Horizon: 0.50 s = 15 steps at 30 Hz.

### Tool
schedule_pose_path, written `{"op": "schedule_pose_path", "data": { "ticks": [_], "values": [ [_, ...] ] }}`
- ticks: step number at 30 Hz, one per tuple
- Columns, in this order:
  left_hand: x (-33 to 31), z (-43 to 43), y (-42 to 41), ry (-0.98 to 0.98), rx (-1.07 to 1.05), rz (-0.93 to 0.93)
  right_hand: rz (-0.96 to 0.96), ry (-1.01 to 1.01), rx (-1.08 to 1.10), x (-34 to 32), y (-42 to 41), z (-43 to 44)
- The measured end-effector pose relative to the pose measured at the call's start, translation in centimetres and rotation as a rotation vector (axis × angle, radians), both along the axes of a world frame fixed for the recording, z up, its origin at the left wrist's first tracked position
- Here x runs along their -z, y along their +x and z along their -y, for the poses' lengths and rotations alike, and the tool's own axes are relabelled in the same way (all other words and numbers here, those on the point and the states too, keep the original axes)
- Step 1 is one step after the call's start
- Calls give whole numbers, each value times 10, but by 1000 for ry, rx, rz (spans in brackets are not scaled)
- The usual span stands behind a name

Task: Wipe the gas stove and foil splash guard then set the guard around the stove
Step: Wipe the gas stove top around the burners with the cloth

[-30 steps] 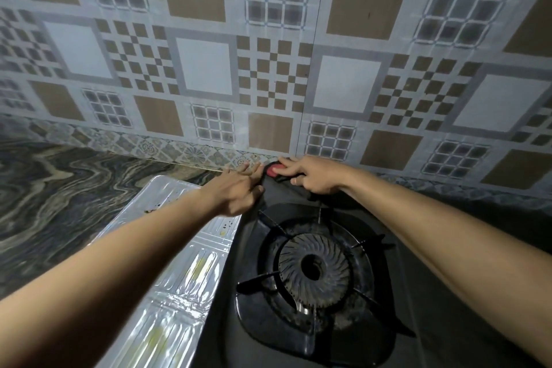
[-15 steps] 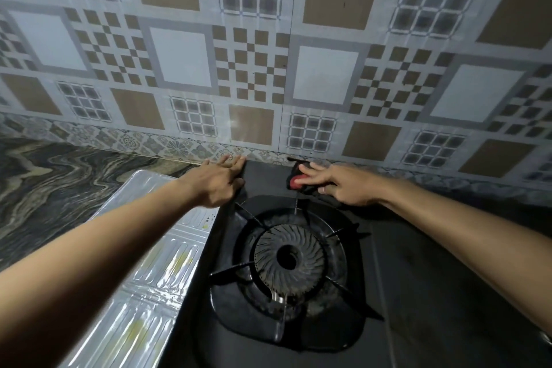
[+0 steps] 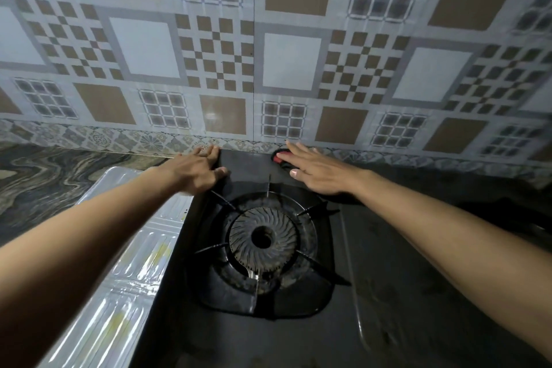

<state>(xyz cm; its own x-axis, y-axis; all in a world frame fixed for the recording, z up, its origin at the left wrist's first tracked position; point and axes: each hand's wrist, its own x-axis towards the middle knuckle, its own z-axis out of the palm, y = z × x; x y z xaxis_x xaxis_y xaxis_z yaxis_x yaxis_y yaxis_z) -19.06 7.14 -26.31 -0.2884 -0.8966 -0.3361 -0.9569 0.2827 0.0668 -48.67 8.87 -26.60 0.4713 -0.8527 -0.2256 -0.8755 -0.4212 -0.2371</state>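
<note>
The black gas stove (image 3: 388,293) fills the lower middle of the view, its round burner (image 3: 263,236) ringed by pan supports. The foil splash guard (image 3: 134,278) lies flat on the counter along the stove's left side. My left hand (image 3: 194,172) grips the stove's far left corner, thumb on top and fingers over the edge. My right hand (image 3: 316,172) presses flat on a red and dark wiping pad (image 3: 279,156) at the stove's back edge, just behind the burner. Most of the pad is hidden under my fingers.
A patterned tile wall (image 3: 283,54) rises directly behind the stove. Dark marbled counter (image 3: 44,182) extends to the left beyond the foil guard. A dark, unclear shape (image 3: 522,212) lies at the right edge.
My right hand has slid the red pad to the right along the stove's back edge, away from my left hand. The left hand has stayed at the far left corner.
</note>
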Motion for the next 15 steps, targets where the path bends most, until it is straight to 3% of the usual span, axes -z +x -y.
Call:
{"op": "schedule_pose_path", "data": {
  "ticks": [8, 15],
  "values": [
    [-4, -1, -17, -66, -69, 20, 31, 35, 164, -7, -23, -25],
    [-12, -35, -92, -186, 109, -180, 29, -74, 187, -5, -23, -33]
  ]
}}
